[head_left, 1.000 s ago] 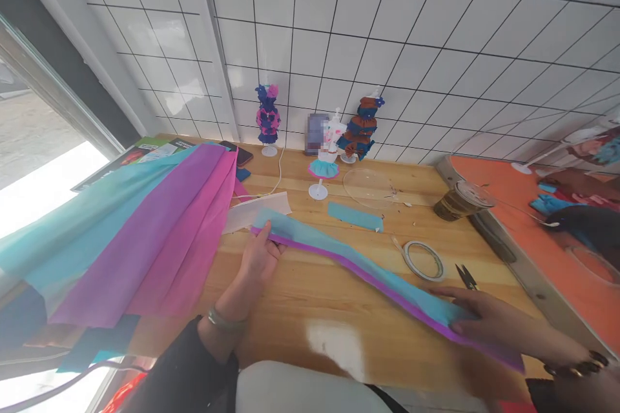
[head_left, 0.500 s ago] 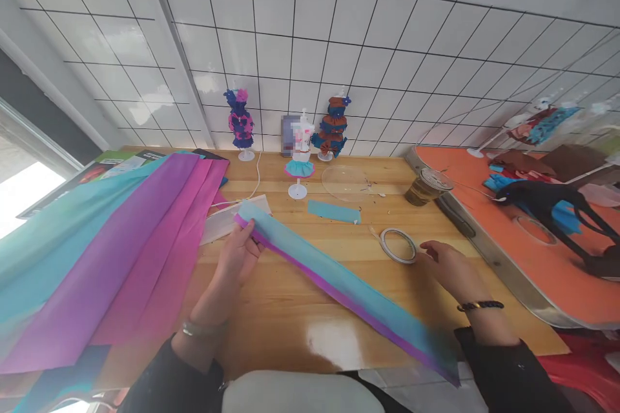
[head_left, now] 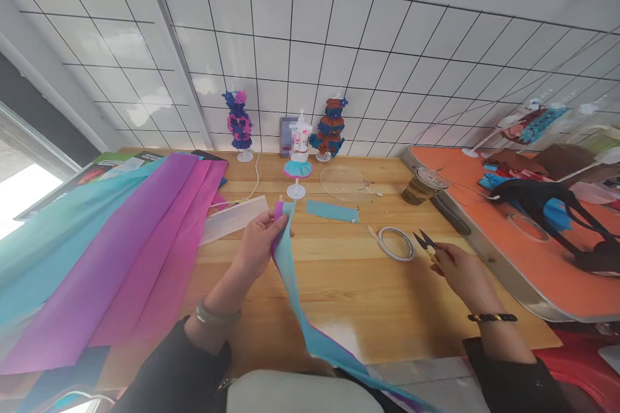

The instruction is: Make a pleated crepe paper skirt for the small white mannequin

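My left hand (head_left: 261, 242) pinches one end of a long paper strip (head_left: 294, 290), blue with a purple edge. From that hand the strip hangs in a curve toward my lap and past the table's near edge. At the right, my right hand (head_left: 455, 268) grips a small pair of thread snips (head_left: 426, 245), blades pointing up and left. Just left of the blades lies a roll of double-sided tape (head_left: 396, 244) with its loose end out. Behind the strip, a miniature dress form (head_left: 297, 171) wears a white top and a blue ruffled skirt with a pink hem.
Blue, purple and pink sheets (head_left: 111, 258) cover the table's left side. A flat blue strip (head_left: 332, 211), a clear disc (head_left: 343, 182) and a lidded cup (head_left: 423, 186) lie farther back. Two dressed forms stand by the tiled wall. An orange table (head_left: 489, 232) holding a black bag adjoins at right.
My left hand has lifted and turned the strip's end, moving right, so the strip now hangs bent. My right hand, seemingly without a tool before, now holds the snips.
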